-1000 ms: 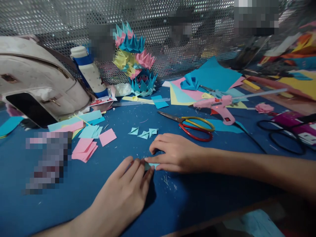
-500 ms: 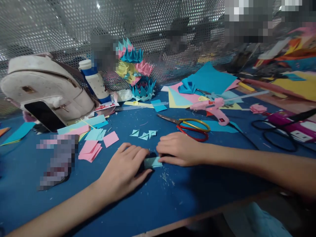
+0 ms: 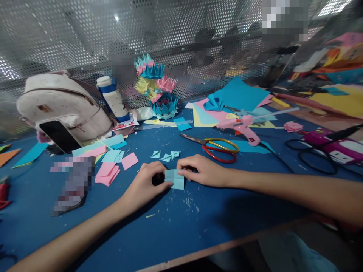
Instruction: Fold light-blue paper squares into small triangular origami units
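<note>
While both hands met over the middle of the blue table [image 3: 159, 230], a small creased light-blue paper square [image 3: 178, 184] lay between them, its face spread toward the camera. The left hand [image 3: 150, 179] held it by the left side, fingers curled and the thumb at the lower left corner. Curled as well, the right hand [image 3: 201, 170] gripped the square near its upper right corner, a fingertip lying over the paper. Whether the square touched the tabletop could not be told.

Just beyond the fingers lay three small folded pieces [image 3: 166, 157], pale blue-green, and to their right the scissors [image 3: 203, 142] — one handle yellow, one red — with the blades pointing left. Farther back, a pink glue gun [image 3: 241, 124] rested near colored sheets, the large blue sheet [image 3: 241, 94] among them. Left of the hands were a pile of pink slips [image 3: 107, 173], a single pink square [image 3: 129, 161] and some light-blue slips [image 3: 113, 155]. A dark phone [image 3: 59, 136] leaned against the pale backpack [image 3: 62, 102], beside which a white-and-blue bottle [image 3: 113, 98] stood tilted in the view. Spiky paper flowers [image 3: 166, 107] — blue, yellow and pink — rose in front of the perforated panel [image 3: 176, 41].
</note>
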Tool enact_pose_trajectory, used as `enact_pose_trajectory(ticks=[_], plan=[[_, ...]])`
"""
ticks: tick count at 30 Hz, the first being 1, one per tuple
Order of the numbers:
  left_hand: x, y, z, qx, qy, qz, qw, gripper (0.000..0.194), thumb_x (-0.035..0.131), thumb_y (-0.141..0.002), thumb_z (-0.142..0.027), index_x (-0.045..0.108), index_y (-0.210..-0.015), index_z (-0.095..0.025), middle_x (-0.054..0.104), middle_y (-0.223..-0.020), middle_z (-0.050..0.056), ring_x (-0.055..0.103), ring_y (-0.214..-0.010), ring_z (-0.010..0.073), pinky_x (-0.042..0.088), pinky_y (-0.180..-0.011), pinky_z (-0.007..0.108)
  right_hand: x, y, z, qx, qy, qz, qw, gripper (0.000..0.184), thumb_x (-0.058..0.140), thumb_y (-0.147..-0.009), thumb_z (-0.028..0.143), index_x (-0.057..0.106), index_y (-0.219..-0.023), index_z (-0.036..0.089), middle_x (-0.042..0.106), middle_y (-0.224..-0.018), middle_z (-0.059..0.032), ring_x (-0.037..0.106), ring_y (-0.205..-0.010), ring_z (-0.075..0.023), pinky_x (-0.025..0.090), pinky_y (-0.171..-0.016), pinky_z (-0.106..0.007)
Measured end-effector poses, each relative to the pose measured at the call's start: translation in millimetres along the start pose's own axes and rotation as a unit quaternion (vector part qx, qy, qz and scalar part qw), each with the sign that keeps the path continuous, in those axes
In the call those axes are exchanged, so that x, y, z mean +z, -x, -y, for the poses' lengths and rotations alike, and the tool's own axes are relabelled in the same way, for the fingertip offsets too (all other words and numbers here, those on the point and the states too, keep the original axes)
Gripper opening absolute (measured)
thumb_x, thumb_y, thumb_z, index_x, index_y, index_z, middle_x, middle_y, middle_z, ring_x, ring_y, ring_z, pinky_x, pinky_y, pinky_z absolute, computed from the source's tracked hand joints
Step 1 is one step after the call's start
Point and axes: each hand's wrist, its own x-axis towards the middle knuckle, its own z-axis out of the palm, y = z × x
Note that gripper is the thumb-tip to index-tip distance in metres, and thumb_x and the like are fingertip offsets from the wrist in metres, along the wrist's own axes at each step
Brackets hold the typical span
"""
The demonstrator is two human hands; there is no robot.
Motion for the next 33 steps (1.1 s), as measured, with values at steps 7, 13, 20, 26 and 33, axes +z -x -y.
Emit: enact_pose_trajectory(ticks=[7,13,20,26,33], plan=[[-5.8,-4,-1,-0.049,0.114,-0.002,0.992,0.02,0.055,-0.094,-0.034,0.059,-0.087,-0.016,0.059,-0.072,0.0,0.054,-0.061,0.011,0.042,-0.057,0.021,-1,1,-1,-0.039,-0.046,0.0,0.998,0.035,0.052,-0.094,0.034,0.046,-0.065,0.017,0.046,-0.06,0.0039,0.043,-0.057,-0.0087,0.029,-0.057,-0.023],[-4.5,-3,-8,-0.015,0.099,0.006,0.995,0.013,0.059,-0.094,-0.03,0.055,-0.096,-0.018,0.057,-0.067,-0.004,0.056,-0.061,0.0106,0.046,-0.059,0.02,1,1,0,-0.029,-0.02,-0.004,0.999,0.036,0.051,-0.096,0.04,0.05,-0.069,0.016,0.042,-0.061,0.0046,0.04,-0.058,-0.0087,0.026,-0.057,-0.023],[0.2,11,-8,0.106,-0.079,-0.019,0.991,0.015,0.062,-0.095,-0.028,0.057,-0.108,-0.022,0.067,-0.095,0.003,0.06,-0.085,0.018,0.042,-0.075,0.031,1,3,3,-0.045,0.1,0.012,0.994,0.028,0.055,-0.092,0.028,0.052,-0.067,0.017,0.053,-0.063,0.0013,0.048,-0.068,-0.0125,0.029,-0.064,-0.025],[3.5,25,-6,0.262,-0.231,-0.028,0.937,0.027,0.038,-0.106,-0.018,0.063,-0.117,-0.019,0.069,-0.118,0.005,0.057,-0.102,0.023,0.033,-0.089,0.04,4,5,1,-0.018,0.113,-0.023,0.993,0.017,0.066,-0.087,0.026,0.058,-0.074,0.018,0.061,-0.066,0.0027,0.054,-0.069,-0.0125,0.03,-0.06,-0.024],[2.7,27,-12,0.286,-0.295,-0.045,0.911,0.038,0.028,-0.108,-0.016,0.065,-0.116,-0.014,0.071,-0.115,0.007,0.059,-0.099,0.023,0.035,-0.088,0.04,4,7,-6,-0.098,0.138,-0.086,0.982,0.016,0.065,-0.092,0.033,0.068,-0.084,0.019,0.068,-0.075,0.0022,0.059,-0.069,-0.0107,0.037,-0.065,-0.025]])
